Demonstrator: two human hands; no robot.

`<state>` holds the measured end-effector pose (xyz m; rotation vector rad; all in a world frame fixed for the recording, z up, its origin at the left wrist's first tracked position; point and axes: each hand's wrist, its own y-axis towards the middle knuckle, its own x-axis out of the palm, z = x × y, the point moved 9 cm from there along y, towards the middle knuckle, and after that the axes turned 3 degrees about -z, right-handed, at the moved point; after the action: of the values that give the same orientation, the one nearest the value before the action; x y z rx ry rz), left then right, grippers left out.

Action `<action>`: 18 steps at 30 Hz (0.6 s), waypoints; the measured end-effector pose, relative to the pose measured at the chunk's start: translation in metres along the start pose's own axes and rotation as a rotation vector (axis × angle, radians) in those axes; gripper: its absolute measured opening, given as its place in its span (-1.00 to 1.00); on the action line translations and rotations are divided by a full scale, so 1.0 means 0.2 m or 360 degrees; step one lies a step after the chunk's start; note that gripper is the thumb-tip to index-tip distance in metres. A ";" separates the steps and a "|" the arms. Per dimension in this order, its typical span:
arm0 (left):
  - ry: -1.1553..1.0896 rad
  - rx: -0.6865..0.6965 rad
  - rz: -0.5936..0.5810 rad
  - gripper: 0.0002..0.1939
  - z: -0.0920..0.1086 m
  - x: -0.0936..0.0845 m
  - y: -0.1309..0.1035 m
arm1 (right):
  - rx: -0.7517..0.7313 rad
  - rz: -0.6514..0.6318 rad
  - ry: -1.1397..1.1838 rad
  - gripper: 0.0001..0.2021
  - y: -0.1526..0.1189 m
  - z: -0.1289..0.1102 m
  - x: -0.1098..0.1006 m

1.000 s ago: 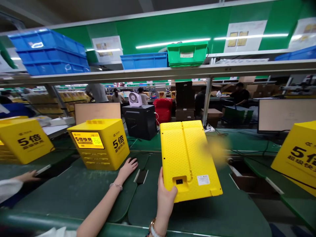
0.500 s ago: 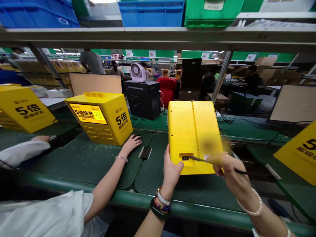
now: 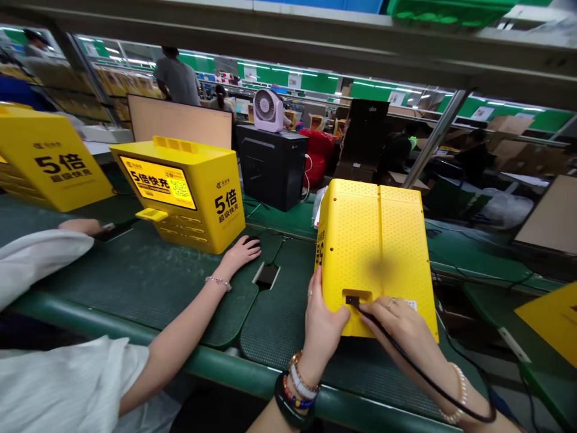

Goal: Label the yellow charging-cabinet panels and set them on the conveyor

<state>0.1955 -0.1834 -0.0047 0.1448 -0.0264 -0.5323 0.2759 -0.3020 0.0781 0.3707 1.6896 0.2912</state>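
Note:
A yellow perforated box [image 3: 378, 240] stands on the green belt [image 3: 279, 313] with its back toward me. My left hand [image 3: 322, 322] grips its lower left corner. My right hand [image 3: 399, 322] pinches the plug of a black cable [image 3: 428, 379] at the small socket [image 3: 352, 299] low on the back panel. The cable trails past my right wrist toward the lower right.
A co-worker's arm [image 3: 193, 313] in a white sleeve lies on the belt at left, hand by another yellow box [image 3: 180, 192]. More yellow boxes [image 3: 49, 159] stand far left and right. A black box [image 3: 270, 165] with a fan sits behind.
My right hand came in with the cable and brought the plug to the socket. The box has turned a little, showing its left side. My view tilted down.

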 end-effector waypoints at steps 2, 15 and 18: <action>0.0011 -0.0006 0.0022 -0.05 -0.01 -0.01 0.00 | -0.0100 0.0005 -0.0144 -0.74 0.04 -0.04 -0.01; -0.0132 -0.0065 0.0002 -0.02 -0.13 -0.05 0.03 | -0.0169 -0.0078 0.0127 -0.63 0.15 -0.06 0.07; -0.0656 -0.0270 -0.0482 -0.07 -0.24 -0.18 0.17 | 0.0020 -0.0035 0.0883 -0.62 0.04 0.03 -0.04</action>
<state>0.1842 -0.1301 -0.0472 -0.1315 -0.3650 -0.8570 0.2832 -0.2981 0.0877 0.2947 2.2382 0.3916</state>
